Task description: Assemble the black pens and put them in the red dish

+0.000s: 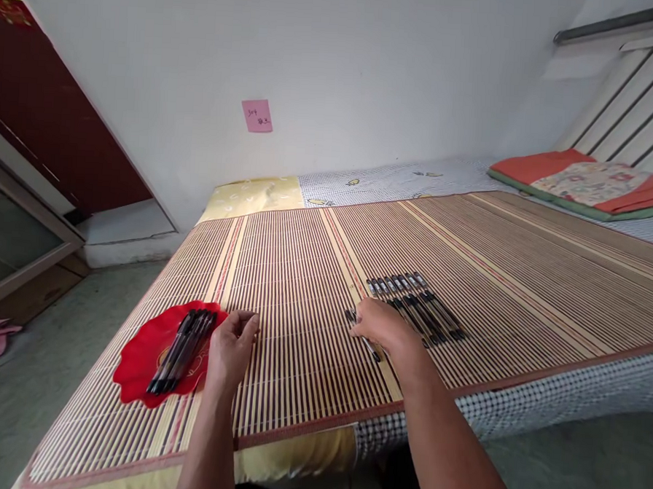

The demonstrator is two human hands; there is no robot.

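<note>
My right hand (pixel 381 326) lies on the striped bamboo mat (pixel 303 272), fingers pinched round a dark pen (pixel 361 337) at the left end of a row of several dark pens (pixel 419 308). My left hand (pixel 232 345) rests on the mat with its fingers curled and nothing visible in them. It sits just right of a red plate (pixel 139 359), which carries a bundle of several dark pens (pixel 181 350).
The mat covers a bed with a checked sheet (pixel 542 402) at its near edge. An orange folded cushion (pixel 587 181) lies at the far right. A pink note (pixel 257 114) is stuck on the white wall. Grey floor and a dark red door are at left.
</note>
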